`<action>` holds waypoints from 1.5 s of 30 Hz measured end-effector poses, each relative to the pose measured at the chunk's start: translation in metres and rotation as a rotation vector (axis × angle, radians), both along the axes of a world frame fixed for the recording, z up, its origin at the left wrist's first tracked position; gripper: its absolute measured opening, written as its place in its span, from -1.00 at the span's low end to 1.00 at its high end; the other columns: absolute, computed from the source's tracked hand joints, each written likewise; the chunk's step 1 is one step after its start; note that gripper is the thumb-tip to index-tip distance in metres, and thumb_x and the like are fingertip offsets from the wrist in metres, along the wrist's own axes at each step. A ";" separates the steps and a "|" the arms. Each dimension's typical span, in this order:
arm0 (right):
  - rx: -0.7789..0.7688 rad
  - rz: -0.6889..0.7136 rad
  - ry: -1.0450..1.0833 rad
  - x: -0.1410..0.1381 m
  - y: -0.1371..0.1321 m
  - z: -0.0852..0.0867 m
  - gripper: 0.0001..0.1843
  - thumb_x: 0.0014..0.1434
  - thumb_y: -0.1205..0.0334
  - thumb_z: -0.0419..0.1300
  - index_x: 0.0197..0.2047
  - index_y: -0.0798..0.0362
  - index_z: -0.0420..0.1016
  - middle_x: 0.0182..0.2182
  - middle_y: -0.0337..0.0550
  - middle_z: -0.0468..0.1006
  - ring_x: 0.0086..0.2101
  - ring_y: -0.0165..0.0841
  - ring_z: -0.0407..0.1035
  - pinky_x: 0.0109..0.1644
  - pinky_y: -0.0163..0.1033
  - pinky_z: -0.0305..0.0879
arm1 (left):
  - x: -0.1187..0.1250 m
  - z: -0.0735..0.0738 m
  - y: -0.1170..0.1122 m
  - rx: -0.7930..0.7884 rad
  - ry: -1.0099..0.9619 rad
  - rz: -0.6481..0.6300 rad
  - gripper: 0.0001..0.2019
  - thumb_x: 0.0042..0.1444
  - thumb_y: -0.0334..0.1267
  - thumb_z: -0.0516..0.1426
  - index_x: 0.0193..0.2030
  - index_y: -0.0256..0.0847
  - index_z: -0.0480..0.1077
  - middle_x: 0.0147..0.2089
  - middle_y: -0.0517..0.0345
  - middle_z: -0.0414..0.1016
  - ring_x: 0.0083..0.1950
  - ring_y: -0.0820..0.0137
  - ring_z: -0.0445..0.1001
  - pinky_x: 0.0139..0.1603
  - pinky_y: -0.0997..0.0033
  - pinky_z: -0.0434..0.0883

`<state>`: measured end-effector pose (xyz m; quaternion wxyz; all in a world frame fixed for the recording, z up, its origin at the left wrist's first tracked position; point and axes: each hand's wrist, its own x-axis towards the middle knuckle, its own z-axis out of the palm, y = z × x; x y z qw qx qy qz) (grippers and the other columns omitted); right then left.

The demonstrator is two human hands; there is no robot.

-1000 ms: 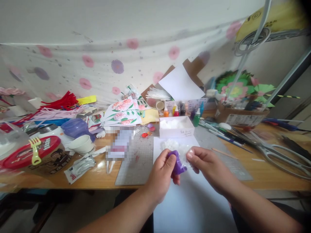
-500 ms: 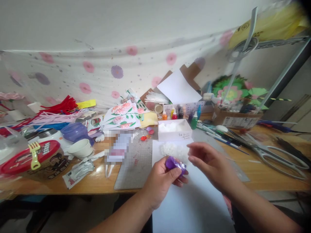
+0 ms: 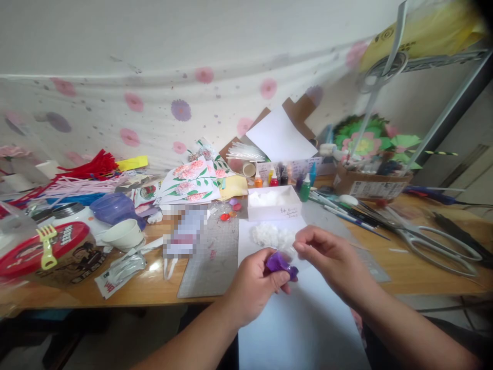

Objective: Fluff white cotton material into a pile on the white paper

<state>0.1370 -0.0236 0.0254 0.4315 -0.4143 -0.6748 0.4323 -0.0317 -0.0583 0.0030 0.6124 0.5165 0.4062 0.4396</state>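
Note:
My left hand (image 3: pixel 256 282) grips a small purple, shiny piece (image 3: pixel 279 263), perhaps wrapped in clear film, between thumb and fingers. Just to its right, my right hand (image 3: pixel 327 259) has thumb and fingertips pinched together; anything between them is too small or see-through to make out. Both hands are above a white sheet of paper (image 3: pixel 296 329). A pile of white fluffy bits (image 3: pixel 265 235) lies on the paper behind the purple piece. Beyond that, a white open box (image 3: pixel 275 209) holds more white fluffy material.
Beneath the paper is a grey cutting mat (image 3: pixel 208 262). Paint bottles (image 3: pixel 305 189) stand behind the box. Large scissors (image 3: pixel 431 244) and brushes (image 3: pixel 346 210) lie right. Left are a red-lidded tub (image 3: pixel 65 246), a white cup (image 3: pixel 125 235) and a sachet (image 3: pixel 121 272).
My right hand has closed its fingertips into a pinch near the purple piece. The purple piece has changed shape or tilt in my left hand. The whole view has shifted slightly.

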 end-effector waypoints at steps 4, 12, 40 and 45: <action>-0.060 0.101 0.053 -0.008 -0.004 -0.003 -0.76 0.11 0.11 0.17 -0.50 0.04 0.30 -0.54 -0.26 0.38 -0.50 -0.43 0.30 -0.41 -0.29 0.25 | -0.001 -0.003 0.002 -0.001 -0.012 0.053 -0.80 0.05 -0.22 0.19 -0.30 -0.32 0.33 -0.36 0.04 0.52 -0.51 0.50 0.40 -0.45 0.48 0.28; -0.184 0.127 0.039 -0.025 -0.007 -0.010 -0.76 0.06 0.16 0.19 -0.54 0.03 0.23 -0.59 -0.32 0.34 -0.59 -0.46 0.29 -0.49 -0.31 0.22 | 0.005 -0.005 0.002 -0.044 -0.014 0.120 -0.76 -0.01 -0.15 0.22 -0.39 -0.32 0.35 -0.51 0.14 0.46 -0.61 0.51 0.36 -0.57 0.52 0.28; 0.187 0.126 -0.178 -0.005 -0.002 -0.009 -0.81 0.19 0.22 0.09 -0.23 0.00 0.53 -0.36 -0.16 0.52 -0.34 -0.36 0.40 -0.26 -0.25 0.30 | -0.008 -0.004 0.004 0.049 0.056 -0.034 -0.37 -0.17 -0.16 0.34 0.05 -0.13 0.21 -0.25 0.18 0.34 -0.31 0.44 0.30 -0.34 0.47 0.26; 0.338 0.259 -0.333 -0.001 -0.008 -0.008 -0.43 0.03 0.17 0.30 0.13 -0.04 0.32 -0.14 -0.09 0.46 -0.18 -0.29 0.37 -0.14 -0.20 0.32 | -0.008 -0.004 0.006 0.080 0.079 0.017 -0.66 -0.03 -0.19 0.26 -0.15 -0.21 0.28 -0.37 0.26 0.28 -0.38 0.49 0.27 -0.37 0.49 0.25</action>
